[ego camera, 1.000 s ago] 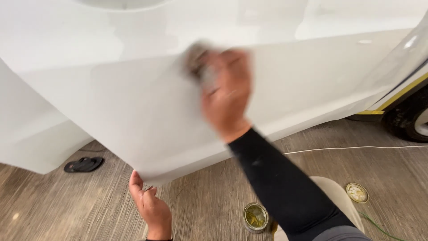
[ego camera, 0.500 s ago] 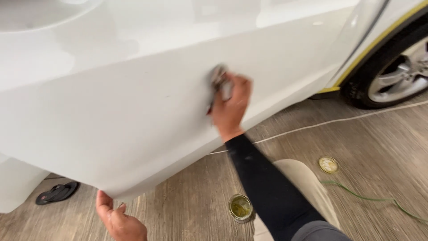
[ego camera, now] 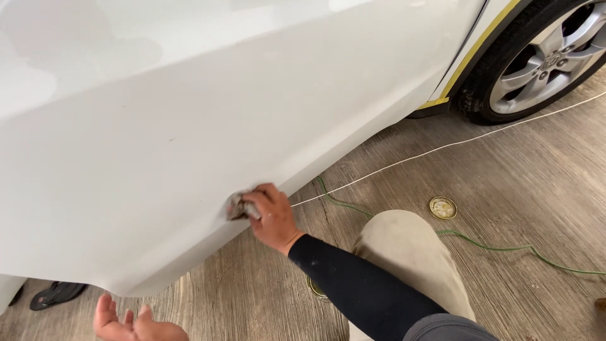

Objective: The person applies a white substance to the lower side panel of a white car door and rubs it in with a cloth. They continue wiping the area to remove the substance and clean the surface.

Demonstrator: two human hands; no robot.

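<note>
Right hand (ego camera: pixel 273 216) clamped on a small grey wad of cloth (ego camera: pixel 238 207), pressed flat against the lower edge of the white car door panel (ego camera: pixel 189 145), low down near the bottom crease. Probably gripped tight like that so the pressure lands on one small spot of paint. Left hand (ego camera: pixel 129 323) down at the bottom of the view, fingers spread, palm up, holding nothing, just below the panel's bottom edge and apart from it. Kneeling, going by the beige trouser knee (ego camera: pixel 404 252) on the wood-look floor (ego camera: pixel 505 177). Round yellowish tin lid (ego camera: pixel 442 208) within reach on the floor; another tin (ego camera: pixel 315 289) mostly hidden behind the black sleeve. Yellow masking tape (ego camera: pixel 475 53) along the panel edge by the rear wheel (ego camera: pixel 543 57), likely protecting the trim. White cord (ego camera: pixel 442 148) and green cord (ego camera: pixel 505 247) trailing past, black sandal (ego camera: pixel 57 294) under the car.
</note>
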